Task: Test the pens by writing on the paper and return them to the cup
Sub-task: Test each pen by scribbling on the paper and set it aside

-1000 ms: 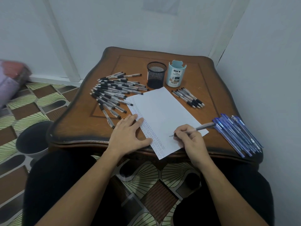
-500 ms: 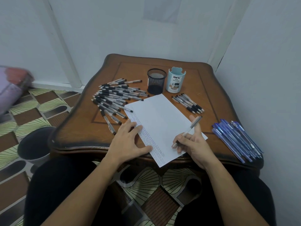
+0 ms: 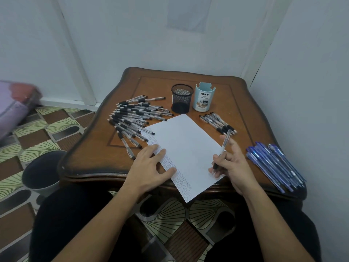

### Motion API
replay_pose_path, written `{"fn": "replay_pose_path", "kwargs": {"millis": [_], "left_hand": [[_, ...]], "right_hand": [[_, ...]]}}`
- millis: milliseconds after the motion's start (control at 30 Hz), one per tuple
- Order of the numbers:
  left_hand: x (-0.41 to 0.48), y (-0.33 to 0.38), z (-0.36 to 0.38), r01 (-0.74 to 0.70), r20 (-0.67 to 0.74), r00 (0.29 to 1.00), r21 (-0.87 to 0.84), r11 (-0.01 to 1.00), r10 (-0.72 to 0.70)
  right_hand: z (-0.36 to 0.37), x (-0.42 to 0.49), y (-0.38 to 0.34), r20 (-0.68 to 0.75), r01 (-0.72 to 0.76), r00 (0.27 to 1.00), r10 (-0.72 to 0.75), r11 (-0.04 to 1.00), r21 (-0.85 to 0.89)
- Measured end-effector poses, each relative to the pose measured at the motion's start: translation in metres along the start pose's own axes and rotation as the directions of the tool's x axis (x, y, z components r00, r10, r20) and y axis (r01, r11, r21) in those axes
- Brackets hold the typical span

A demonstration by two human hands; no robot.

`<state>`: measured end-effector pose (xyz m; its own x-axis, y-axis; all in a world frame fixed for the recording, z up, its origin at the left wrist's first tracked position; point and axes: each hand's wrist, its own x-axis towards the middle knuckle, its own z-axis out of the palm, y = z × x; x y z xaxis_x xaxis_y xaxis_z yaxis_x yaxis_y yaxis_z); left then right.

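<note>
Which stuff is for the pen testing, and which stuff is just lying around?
For the job: pen in the right hand; paper under the left hand; black-grip pens; blue pens; mesh cup; light blue cup.
Just lying about: dark bin on the floor; purple bundle by the wall.

Right hand (image 3: 233, 163) pinches pen (image 3: 222, 148) over paper (image 3: 185, 144).

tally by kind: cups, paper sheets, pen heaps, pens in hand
cups: 2 (black mesh cup, light blue cup)
paper sheets: 1
pen heaps: 3 (big black-grip heap, small black-grip heap, blue heap)
held pen: 1 (right hand)
total: 7
</note>
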<state>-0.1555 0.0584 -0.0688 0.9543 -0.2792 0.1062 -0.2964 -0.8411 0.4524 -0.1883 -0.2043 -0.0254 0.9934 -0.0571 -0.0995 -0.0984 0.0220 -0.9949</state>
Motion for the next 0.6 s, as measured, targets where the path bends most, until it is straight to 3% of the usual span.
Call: {"fn": "replay_pose_path", "kwargs": {"millis": [233,400,600], "left_hand": [[-0.001,0.001,0.005,-0.005,-0.108,0.994,-0.009,1.0,0.004],[-0.001,0.0,0.007,0.007,-0.135,0.991,0.021,1.0,-0.004],[-0.002,0.0,0.008,-0.011,-0.202,0.979,0.059,0.998,0.022]], "right_hand": [[-0.003,0.002,0.001,-0.035,-0.022,0.999,0.021,0.999,-0.026],[-0.004,0.009,-0.002,-0.082,0.018,0.996,-0.033,0.985,-0.173],[-0.012,0.023,-0.009,-0.135,-0.033,0.991,-0.008,0.955,-0.296]]}}
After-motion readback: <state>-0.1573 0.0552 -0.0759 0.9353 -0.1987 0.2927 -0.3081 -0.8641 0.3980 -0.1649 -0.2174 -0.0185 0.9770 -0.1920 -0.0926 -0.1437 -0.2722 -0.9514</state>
